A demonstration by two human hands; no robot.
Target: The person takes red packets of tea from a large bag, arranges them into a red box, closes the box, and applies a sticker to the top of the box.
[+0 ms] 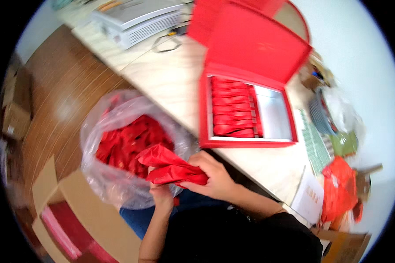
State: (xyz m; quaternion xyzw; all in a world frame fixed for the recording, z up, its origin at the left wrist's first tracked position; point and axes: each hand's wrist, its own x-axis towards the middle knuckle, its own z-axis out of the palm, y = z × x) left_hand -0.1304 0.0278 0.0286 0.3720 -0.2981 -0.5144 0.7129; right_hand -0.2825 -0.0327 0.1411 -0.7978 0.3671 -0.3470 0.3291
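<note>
Between my two hands is a crumpled piece of red fabric (171, 166). My right hand (214, 176) grips its right end, thumb and fingers pinched around it. My left hand (161, 192) is at its lower left side, with the fingers partly hidden behind the cloth. Just beyond my hands stands a clear plastic bag (95, 184), its mouth wide, filled with more red fabric pieces (128, 141). On the table to the right lies a red box (247, 144) with its lid raised. A row of folded red ribbon-like pieces (232, 108) fills its left side; a pale inner surface shows on the right.
A cardboard carton (92, 210) holding dark red items stands on the floor at lower left. The pale table (171, 79) also carries a grey-white appliance (141, 26), a booklet (307, 197) bearing writing, a grey basket (319, 111) and a red plastic bag (339, 190).
</note>
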